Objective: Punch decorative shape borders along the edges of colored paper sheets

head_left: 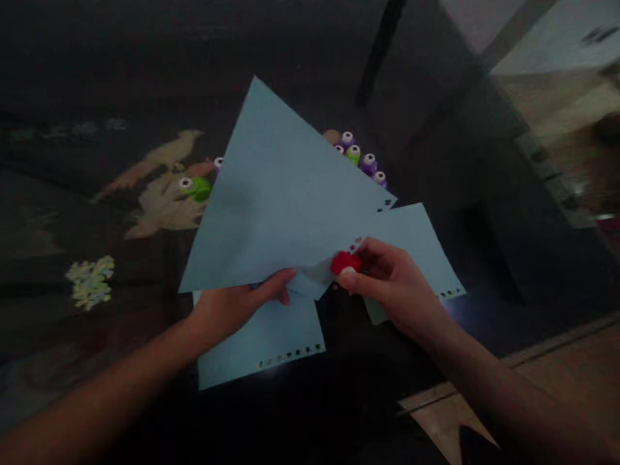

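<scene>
Left hand (247, 303): clamped on the near edge of the held sheet, thumb on top, a finger showing below it.
Right hand (397, 284): closed round the red punch, thumb on the near side, forefinger on the far side.
Held sheet (285, 181): blue, lifted at a tilt over the middle of the counter (436, 155), one corner pointing to the counter's far edge; a few small holes along its right-hand near edge.
Red punch (345, 263): at that holed edge, just beside the nearest holes; whether it is pressed down I can't tell from here.
Lower left sheet (266, 336): blue, partly hidden by the held sheet and the left hand, a row of small holes along its near edge.
Right sheet (411, 239): blue too, partly covered, with holes at its near right edge.
Right-hand punches (369, 165): purple and green ones bunched beyond the held sheet, white tops with dark shapes.
Green punch (199, 189): left of the held sheet, a purple punch (219, 163) half hidden nearby.
Cutouts (90, 282): a pale yellowish heap toward the counter's left, well apart from both hands.
</scene>
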{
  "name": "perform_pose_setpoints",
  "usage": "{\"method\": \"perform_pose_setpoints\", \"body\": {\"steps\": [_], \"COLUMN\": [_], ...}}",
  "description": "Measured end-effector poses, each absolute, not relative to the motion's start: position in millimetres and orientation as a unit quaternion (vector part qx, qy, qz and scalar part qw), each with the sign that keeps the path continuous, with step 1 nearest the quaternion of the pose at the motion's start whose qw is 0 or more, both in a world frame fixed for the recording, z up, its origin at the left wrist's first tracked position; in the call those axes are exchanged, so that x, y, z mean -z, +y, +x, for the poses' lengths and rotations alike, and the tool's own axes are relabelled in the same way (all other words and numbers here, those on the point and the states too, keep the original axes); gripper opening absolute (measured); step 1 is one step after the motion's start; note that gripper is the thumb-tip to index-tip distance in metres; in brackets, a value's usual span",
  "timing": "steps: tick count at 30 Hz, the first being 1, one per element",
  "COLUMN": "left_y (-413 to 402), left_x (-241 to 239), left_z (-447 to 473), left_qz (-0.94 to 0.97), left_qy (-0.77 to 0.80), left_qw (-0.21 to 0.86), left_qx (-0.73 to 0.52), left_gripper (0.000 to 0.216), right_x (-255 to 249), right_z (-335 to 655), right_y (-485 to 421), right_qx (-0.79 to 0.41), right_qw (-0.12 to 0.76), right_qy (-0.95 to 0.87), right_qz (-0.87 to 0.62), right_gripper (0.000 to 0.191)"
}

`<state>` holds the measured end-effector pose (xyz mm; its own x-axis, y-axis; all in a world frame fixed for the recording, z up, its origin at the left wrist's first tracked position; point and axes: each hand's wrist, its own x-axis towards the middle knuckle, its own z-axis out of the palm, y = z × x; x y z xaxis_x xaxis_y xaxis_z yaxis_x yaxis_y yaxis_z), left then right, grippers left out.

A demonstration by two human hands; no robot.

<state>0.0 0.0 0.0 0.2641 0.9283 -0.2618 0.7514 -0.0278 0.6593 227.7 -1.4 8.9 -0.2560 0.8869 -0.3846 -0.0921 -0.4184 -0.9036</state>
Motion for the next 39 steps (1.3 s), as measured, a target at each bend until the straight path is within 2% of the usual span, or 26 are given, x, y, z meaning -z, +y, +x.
{"method": "perform_pose_setpoints", "body": {"steps": [39], "left_y": [0.9], "left_x": [-6.2], "left_z": [3.0], "left_qz": [0.715], "left_qy": [0.590], "left_qw": [0.353], "left_qx": [-0.126], "left_gripper": [0.047], "right_x": [-7.5], "right_z": [226.2], "right_y": [-0.6], "right_qx": [-0.683], "right_qw": [0.367], "right_qy": [-0.410], "right_qz": [-0.480], "right_gripper": [0.021]}}
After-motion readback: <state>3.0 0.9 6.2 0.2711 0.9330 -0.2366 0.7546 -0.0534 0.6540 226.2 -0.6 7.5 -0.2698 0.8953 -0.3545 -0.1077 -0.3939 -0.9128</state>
